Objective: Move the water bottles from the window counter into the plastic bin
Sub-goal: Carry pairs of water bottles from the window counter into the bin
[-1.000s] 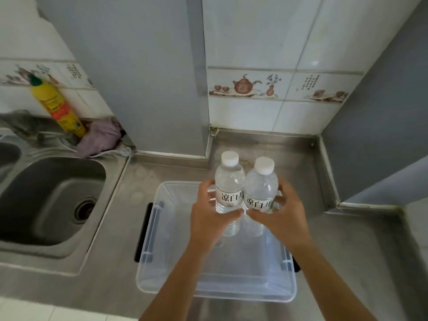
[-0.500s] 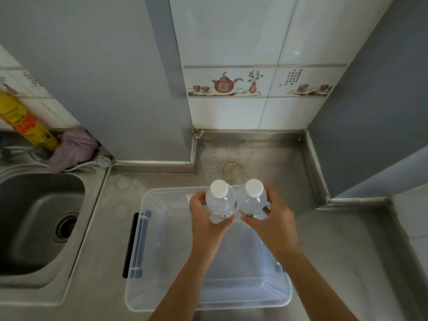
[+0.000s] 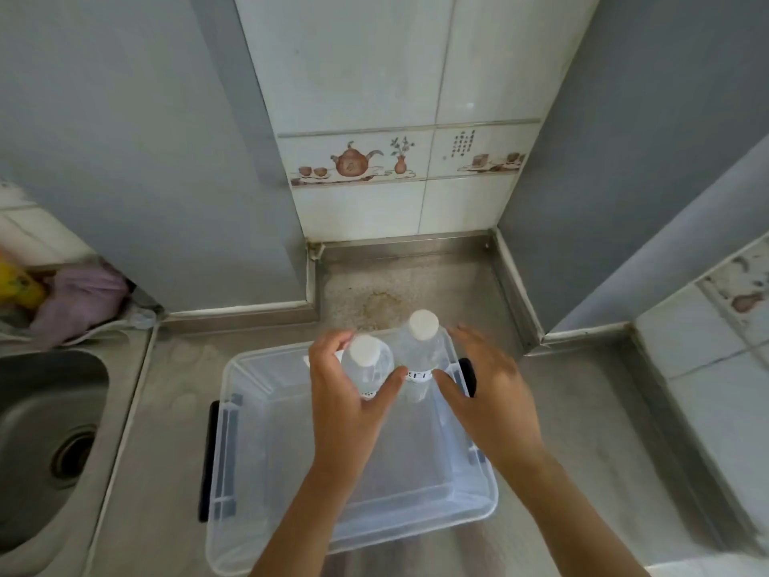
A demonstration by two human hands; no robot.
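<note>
A clear plastic bin (image 3: 233, 414) with black handles sits on the steel counter. Two clear water bottles with white caps stand upright side by side at its far end. My left hand (image 3: 345, 406) wraps round the left bottle (image 3: 366, 360), fingers behind it and thumb in front. The right bottle (image 3: 422, 341) stands a little farther back. My right hand (image 3: 487, 393) is just to its right, fingers spread and slightly blurred, with the thumb near the label and no grip on the bottle.
A steel sink (image 3: 50, 431) lies to the left, with a purple cloth (image 3: 79, 301) and a yellow bottle (image 3: 16, 285) behind it. Grey wall panels flank a tiled recess behind the bin. Bare steel counter (image 3: 582, 451) runs to the right.
Both bottles have gone down from above the bin into its far end. My right hand has let go of its bottle and opened. The view has tilted downward.
</note>
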